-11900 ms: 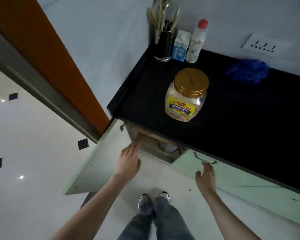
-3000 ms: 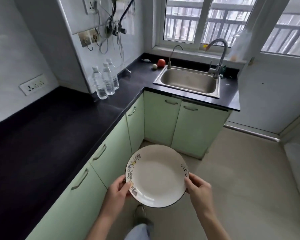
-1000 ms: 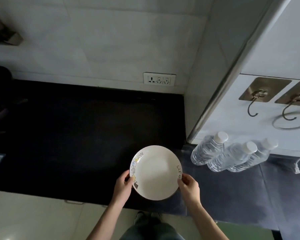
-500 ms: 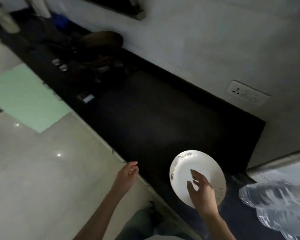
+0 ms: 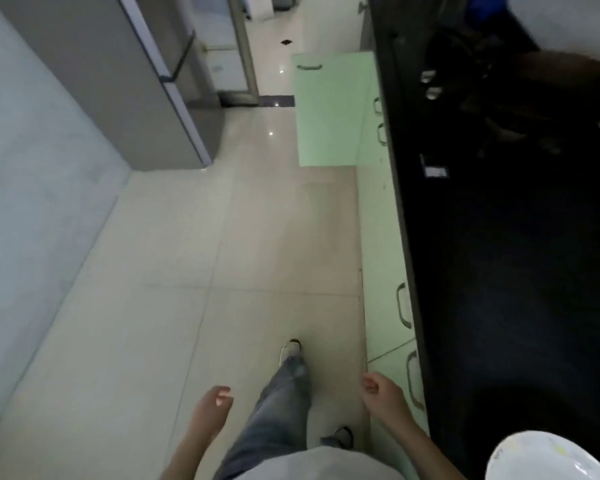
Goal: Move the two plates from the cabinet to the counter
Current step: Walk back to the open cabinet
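While both of my hands hang free and carry nothing, one white plate (image 5: pixel 548 457) lies flat on the black counter (image 5: pixel 516 271), near its front edge. My left hand (image 5: pixel 212 408) is loosely curled over the floor, well out from that counter; my right hand (image 5: pixel 381 393) is half-closed just in front of the green cabinet fronts beneath it. Further along the counter a green cabinet door (image 5: pixel 329 109) stands open. I judge one plate delivered and one still to fetch; I cannot see it inside from here. It should be stiff glazed ceramic, fairly light, slick and chippable, so I would take it by opposite rims with both hands.
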